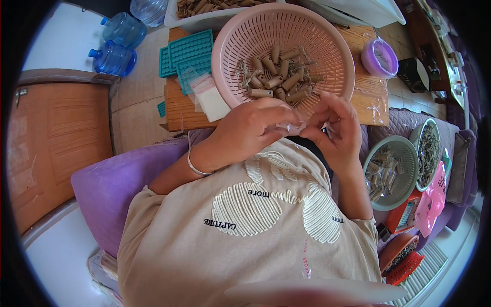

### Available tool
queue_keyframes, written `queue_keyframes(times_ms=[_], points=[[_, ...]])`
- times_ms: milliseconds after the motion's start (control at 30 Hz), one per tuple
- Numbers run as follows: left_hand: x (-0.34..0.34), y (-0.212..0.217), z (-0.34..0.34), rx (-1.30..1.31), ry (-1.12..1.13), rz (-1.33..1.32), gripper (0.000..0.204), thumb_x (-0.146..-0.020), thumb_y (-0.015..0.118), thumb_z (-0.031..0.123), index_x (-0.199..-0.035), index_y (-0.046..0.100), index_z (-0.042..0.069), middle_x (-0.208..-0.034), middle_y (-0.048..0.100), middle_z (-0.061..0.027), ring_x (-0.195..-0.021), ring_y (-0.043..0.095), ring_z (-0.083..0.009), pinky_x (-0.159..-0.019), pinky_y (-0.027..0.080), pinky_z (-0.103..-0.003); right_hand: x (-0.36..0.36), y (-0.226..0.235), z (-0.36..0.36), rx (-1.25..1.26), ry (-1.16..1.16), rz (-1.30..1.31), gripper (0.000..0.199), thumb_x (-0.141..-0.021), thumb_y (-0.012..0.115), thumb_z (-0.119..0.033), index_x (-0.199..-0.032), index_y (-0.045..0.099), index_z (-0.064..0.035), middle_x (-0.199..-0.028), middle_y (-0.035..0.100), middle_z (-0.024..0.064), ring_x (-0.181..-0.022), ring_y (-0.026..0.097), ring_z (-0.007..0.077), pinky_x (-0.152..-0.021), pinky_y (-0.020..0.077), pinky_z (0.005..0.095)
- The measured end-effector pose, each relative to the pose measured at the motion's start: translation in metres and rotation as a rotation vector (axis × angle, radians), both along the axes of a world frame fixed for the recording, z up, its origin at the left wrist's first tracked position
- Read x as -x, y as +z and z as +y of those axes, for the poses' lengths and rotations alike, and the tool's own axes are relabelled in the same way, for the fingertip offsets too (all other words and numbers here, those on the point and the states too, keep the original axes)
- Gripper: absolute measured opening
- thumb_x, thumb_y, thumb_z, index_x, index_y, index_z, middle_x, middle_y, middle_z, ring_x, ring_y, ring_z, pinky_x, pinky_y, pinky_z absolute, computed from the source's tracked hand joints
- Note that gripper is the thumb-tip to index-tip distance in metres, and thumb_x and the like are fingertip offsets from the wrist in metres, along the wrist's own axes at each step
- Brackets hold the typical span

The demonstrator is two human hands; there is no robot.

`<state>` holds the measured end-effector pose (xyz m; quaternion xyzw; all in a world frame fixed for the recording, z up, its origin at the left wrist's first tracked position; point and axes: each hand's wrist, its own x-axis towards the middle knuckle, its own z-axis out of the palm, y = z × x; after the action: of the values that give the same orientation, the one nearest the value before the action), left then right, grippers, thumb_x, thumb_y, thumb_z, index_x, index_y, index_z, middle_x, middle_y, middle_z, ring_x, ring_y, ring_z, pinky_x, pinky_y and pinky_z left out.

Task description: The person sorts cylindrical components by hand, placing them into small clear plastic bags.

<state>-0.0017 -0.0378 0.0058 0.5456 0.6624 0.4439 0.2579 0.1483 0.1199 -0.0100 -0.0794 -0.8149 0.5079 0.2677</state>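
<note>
My left hand and my right hand meet just below the pink basket, fingertips pinched together on a small clear plastic bag. What is inside the bag is hidden by my fingers. The pink perforated basket sits on a low wooden table and holds several short brown rolled pieces with thin strands among them. A silver bangle circles my left wrist.
Teal moulded trays and a stack of small clear bags lie left of the basket. A purple lidded tub stands at the right. Green bowls of wrapped pieces sit at my right, water bottles and a wooden door at my left.
</note>
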Motion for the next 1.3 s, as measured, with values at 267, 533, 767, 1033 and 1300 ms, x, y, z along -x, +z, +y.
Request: queue_keyframes(times_ms=[267, 533, 767, 1033, 1300], points=[[0.012, -0.014, -0.006, -0.123, -0.083, 0.005, 0.016, -0.080, 0.071, 0.007, -0.096, 0.067, 0.007, -0.096, 0.066, -0.0074, -0.083, 0.065, -0.0239, -0.073, 0.052, -0.033, 0.024, 0.012, 0.044, 0.065, -0.112, -0.051, 0.047, -0.073, 0.069, 0.010, -0.117, 0.061, -0.0022, -0.098, 0.061, 0.0106, -0.083, 0.067, 0.0200, -0.072, 0.0536, 0.0287], [0.026, -0.011, -0.010, -0.210, 0.359, -0.817, 0.017, -0.102, 0.052, 0.021, -0.101, 0.055, 0.004, -0.092, 0.066, -0.0065, -0.065, 0.055, -0.0047, -0.052, 0.040, -0.016, 0.094, -0.016, 0.092, -0.509, -0.060, -0.632, 0.032, -0.077, 0.059, 0.002, -0.107, 0.066, -0.0054, -0.102, 0.065, 0.0168, -0.093, 0.065, 0.0362, -0.082, 0.0505, 0.0415], [0.027, -0.012, 0.002, -0.297, 0.570, -0.857, 0.030, -0.102, 0.050, 0.031, -0.113, 0.050, 0.004, -0.115, 0.064, -0.0162, -0.066, 0.057, -0.0072, -0.048, 0.035, -0.016, 0.086, 0.005, 0.079, -0.344, -0.141, -0.299, 0.021, -0.080, 0.064, -0.002, -0.101, 0.067, -0.0030, -0.089, 0.067, 0.0156, -0.085, 0.065, 0.0303, -0.078, 0.0511, 0.0363], [0.018, -0.023, 0.040, -0.129, 0.359, -1.472, 0.047, -0.097, 0.054, 0.047, -0.113, 0.049, 0.003, -0.109, 0.062, -0.0155, -0.066, 0.059, -0.0117, -0.045, 0.036, -0.018, 0.053, 0.034, 0.023, 0.514, 0.004, 0.078, 0.013, -0.088, 0.064, 0.006, -0.100, 0.064, 0.0029, -0.094, 0.066, 0.0027, -0.084, 0.062, 0.0077, -0.074, 0.0508, 0.0222], [0.007, 0.001, 0.046, -0.253, 0.407, -1.056, 0.032, -0.097, 0.059, 0.031, -0.111, 0.051, 0.003, -0.090, 0.062, -0.0070, -0.060, 0.051, -0.0069, -0.048, 0.038, -0.016, 0.016, 0.032, 0.030, 0.400, 0.237, -0.127, 0.014, -0.085, 0.064, 0.005, -0.097, 0.067, 0.0005, -0.089, 0.064, 0.0030, -0.078, 0.059, 0.0106, -0.070, 0.0491, 0.0245]])
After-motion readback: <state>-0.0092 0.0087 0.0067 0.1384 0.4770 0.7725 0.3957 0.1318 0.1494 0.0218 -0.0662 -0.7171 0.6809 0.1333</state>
